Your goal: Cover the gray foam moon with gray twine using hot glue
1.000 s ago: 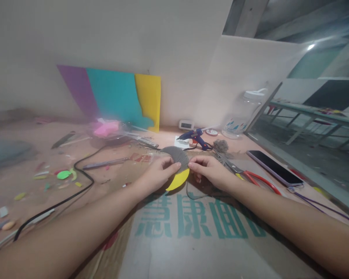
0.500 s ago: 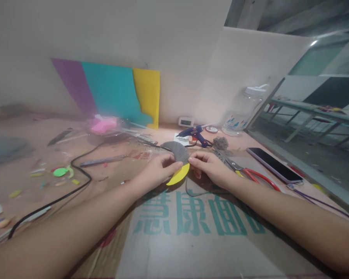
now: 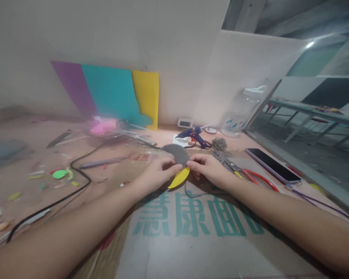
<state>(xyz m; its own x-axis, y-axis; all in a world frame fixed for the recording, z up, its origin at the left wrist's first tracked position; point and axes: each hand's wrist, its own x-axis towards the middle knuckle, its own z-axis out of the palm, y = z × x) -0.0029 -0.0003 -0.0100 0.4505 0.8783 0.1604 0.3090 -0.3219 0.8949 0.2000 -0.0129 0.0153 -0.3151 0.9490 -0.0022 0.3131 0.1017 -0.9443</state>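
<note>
We saw the yellow crescent (image 3: 179,179), partly wrapped with grey yarn (image 3: 178,153), on the near side of the glue gun (image 3: 194,133), curving lengthwise from far to near. Both grips pinched it closely: left hand (image 3: 159,169) at its hollow, right hand (image 3: 206,166) at its bulge.

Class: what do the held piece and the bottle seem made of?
Held piece: apparently matte grey yarn, given its fine ridges; the smooth yellow end may be card or foam.
Bottle: clear, probably plastic, possibly glass; the wall shows through.
</note>
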